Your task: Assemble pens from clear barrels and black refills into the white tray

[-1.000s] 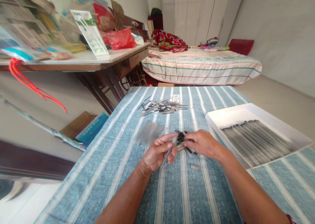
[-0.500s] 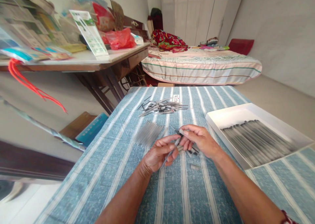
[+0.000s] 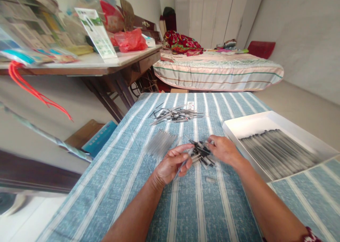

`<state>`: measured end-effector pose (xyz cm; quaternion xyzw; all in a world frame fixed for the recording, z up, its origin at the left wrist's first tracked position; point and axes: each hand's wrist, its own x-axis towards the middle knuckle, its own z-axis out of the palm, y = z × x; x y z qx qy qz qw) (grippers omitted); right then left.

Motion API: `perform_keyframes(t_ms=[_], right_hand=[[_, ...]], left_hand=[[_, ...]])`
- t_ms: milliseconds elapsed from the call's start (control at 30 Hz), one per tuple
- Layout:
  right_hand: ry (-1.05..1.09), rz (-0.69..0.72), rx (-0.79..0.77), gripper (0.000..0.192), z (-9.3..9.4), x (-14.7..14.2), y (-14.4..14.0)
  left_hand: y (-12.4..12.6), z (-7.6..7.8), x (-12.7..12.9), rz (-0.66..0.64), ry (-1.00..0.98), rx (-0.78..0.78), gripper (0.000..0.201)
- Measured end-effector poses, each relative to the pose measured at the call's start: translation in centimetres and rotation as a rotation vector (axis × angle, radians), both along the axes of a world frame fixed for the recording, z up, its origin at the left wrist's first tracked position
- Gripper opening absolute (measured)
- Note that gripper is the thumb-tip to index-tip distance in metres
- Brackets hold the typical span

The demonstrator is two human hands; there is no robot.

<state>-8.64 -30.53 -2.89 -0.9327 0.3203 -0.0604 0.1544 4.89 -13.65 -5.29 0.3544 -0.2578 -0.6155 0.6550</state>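
Observation:
My left hand (image 3: 174,164) is closed on a thin grey translucent pen (image 3: 182,167), held slanting over the table. Just right of it lies a loose pile of small black and clear parts (image 3: 203,153) that look like pen caps. At the pile's right edge is my right hand (image 3: 224,150), its fingers curled together; whatever may be between the fingertips is hidden. Clear pen barrels (image 3: 160,144) lie side by side left of the pile. Farther back is a heap of thin black and grey refills (image 3: 176,114). A single clear cap (image 3: 211,179) lies nearer to me.
On the right stands a white open box (image 3: 261,176) with rows of dark-filled pens (image 3: 277,151). A striped blue cloth (image 3: 148,206) covers the table. To the left is a side table (image 3: 127,61) with bags and a card. A bed (image 3: 217,70) stands beyond.
My right hand has moved right, away from the left hand's fingertips to the pile's right edge, uncovering the pile. The left hand stays in place with the pen.

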Motion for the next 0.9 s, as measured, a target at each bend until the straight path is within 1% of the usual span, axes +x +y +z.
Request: perform_keyframes(t_ms=[33,100,233,267,367,433,533,600,767,900], right_hand=[[0.037,-0.015,-0.04,0.022,0.1,-0.1,-0.1],[0.075,-0.002,-0.064,0.025,0.4,-0.2,-0.1],[0.056,0.174,0.009,0.02,0.9,0.1,1.2],[0.046,0.215,0.006,0.02,0.9,0.4,1.7],[0.057,0.269,-0.095,0.026,0.6,1.3,3.5],[0.115,0.273,-0.163,0.029,0.3,1.8,4.6],[0.214,0.26,-0.194,0.03,0.0,2.4,5.6],[0.238,0.257,-0.181,0.029,0.1,2.4,5.8],[0.209,0.24,-0.117,0.028,0.5,2.3,5.7],[0.21,0.185,-0.115,0.031,0.2,2.6,5.9]], left_hand=[[0.0,0.0,0.0,0.002,0.0,0.004,0.032],[-0.1,-0.1,0.1,0.009,-0.001,0.014,0.033],[-0.1,-0.1,0.2,0.048,-0.003,0.03,0.033],[-0.1,0.0,0.2,0.058,-0.004,0.035,0.033],[-0.2,0.0,0.2,0.082,-0.006,0.045,0.034],[-0.2,-0.1,0.2,0.096,-0.004,0.042,0.033],[-0.3,-0.1,0.1,0.119,0.002,0.037,0.029],[-0.3,0.0,-0.1,0.131,-0.003,0.035,0.026],[-0.4,0.3,-0.4,0.128,-0.021,0.05,0.025],[-0.4,0.5,-0.4,0.123,-0.03,0.048,0.027]])
